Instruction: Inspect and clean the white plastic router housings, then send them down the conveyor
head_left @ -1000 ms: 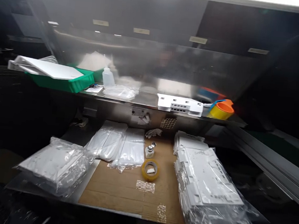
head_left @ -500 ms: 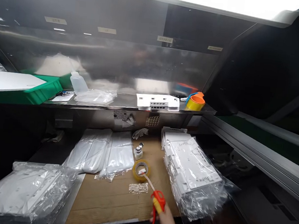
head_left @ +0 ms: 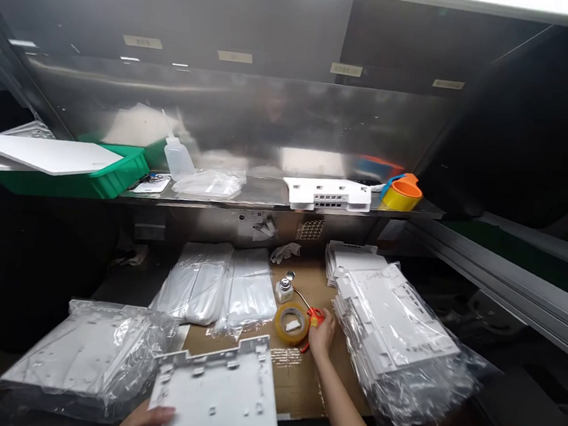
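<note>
My left hand [head_left: 149, 420] grips the left edge of a white plastic panel [head_left: 216, 394] with small clips along its rim, held low over the front of the bench. My right hand [head_left: 321, 334] is closed around a red and yellow air blow gun [head_left: 315, 318], whose thin nozzle points away to the upper left. Just left of the gun lies a roll of yellowish tape [head_left: 282, 334] with a small white piece [head_left: 292, 325] inside its ring. Behind the roll stands a small bottle [head_left: 284, 292] with a metal top.
Bagged white panels are stacked at right [head_left: 394, 317] and left [head_left: 85, 348]. Clear plastic bags [head_left: 197, 282] lie on the cardboard [head_left: 347, 386]. The shelf above holds a green bin [head_left: 127, 170], a squeeze bottle [head_left: 179, 159], a white part [head_left: 326, 191] and an orange-yellow tape roll [head_left: 402, 196].
My right hand has carried the blow gun forward, beside the tape roll. My left hand has come into view with the white panel. The view has shifted left.
</note>
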The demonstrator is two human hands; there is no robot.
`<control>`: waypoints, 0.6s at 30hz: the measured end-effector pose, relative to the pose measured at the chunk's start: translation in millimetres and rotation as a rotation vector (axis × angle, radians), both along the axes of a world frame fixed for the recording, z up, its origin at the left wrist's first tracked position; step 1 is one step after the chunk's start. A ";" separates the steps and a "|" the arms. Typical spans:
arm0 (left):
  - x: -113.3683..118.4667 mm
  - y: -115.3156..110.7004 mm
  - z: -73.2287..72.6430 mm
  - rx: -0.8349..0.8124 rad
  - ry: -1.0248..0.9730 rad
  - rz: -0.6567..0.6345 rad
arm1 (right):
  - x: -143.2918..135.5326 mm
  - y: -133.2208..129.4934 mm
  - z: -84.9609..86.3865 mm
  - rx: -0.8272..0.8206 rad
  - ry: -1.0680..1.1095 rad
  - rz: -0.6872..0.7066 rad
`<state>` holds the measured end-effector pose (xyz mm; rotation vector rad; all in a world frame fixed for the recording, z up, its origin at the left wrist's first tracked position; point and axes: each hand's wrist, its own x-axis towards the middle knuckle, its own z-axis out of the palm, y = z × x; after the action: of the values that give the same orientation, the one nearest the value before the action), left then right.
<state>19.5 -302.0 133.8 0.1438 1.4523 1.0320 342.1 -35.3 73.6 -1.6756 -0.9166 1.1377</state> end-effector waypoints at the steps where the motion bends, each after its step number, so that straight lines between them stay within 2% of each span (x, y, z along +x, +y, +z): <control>1: 0.7 13.1 2.9 0.032 -0.039 -0.034 | -1.9 -9.7 6.7 0.008 0.051 0.047; 3: 4.1 39.6 10.1 0.125 -0.124 -0.226 | -2.3 -37.7 20.3 -0.003 0.170 0.177; 5: 8.8 64.4 15.2 0.224 -0.083 -0.385 | -0.3 -69.8 33.5 -0.060 0.308 0.317; 7: 13.5 87.6 14.3 0.259 -0.047 -0.464 | 2.3 -96.2 45.6 -0.143 0.444 0.403; 9: 16.9 111.0 6.1 0.272 0.001 -0.521 | 5.2 -110.7 56.9 -0.201 0.536 0.411; 13: 18.9 164.8 -25.4 0.290 0.232 -0.601 | 17.4 -111.3 80.8 -0.212 0.637 0.229; 16: 16.8 201.7 -52.8 0.308 0.529 -0.642 | 34.8 -109.4 100.4 -0.176 0.686 0.036; 18: 13.8 217.5 -69.2 0.346 0.721 -0.685 | 46.9 -112.9 112.1 -0.140 0.669 -0.061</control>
<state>33.3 -84.5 64.6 1.2784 1.6444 0.6583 389.0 -148.2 185.7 -1.2718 -0.3641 1.6051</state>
